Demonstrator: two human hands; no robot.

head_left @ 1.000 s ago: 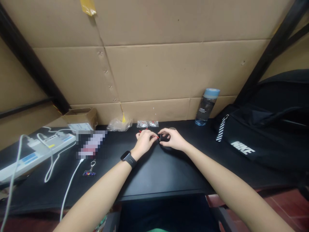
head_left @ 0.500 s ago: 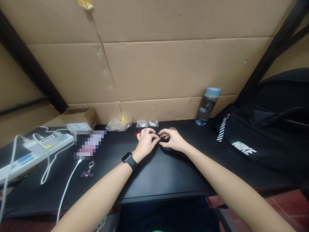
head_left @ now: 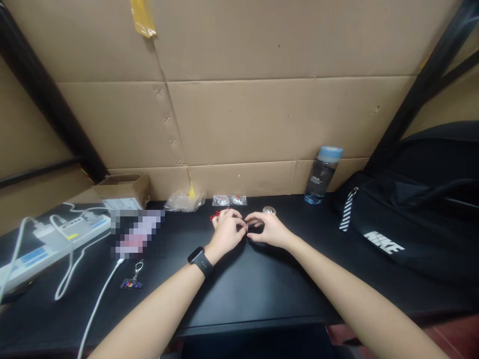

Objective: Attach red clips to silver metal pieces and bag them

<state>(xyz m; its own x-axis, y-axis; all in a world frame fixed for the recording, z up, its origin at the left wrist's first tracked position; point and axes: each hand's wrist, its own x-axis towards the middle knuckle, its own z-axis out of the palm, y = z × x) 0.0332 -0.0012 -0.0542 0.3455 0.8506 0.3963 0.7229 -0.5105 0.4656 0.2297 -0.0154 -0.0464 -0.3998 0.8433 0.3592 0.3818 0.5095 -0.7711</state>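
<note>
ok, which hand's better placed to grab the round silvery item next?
Right, likely: the round silvery item sits just beyond the right hand; the left hand is farther away.

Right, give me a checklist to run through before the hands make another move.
1. Hands close together: ok, the fingertips of the left hand and right hand come together at the middle.
2. Firm grip on the small item: cannot tell, the fingers hide most of it.
3. Red cord fully in view: not ok, the left hand covers part of it.
4. Disc in sight: ok, just beyond the right hand.
5. Packets out from under the hands: ok, they lie near the cardboard.
6. Bottle capped: ok, its blue cap is on.
</note>
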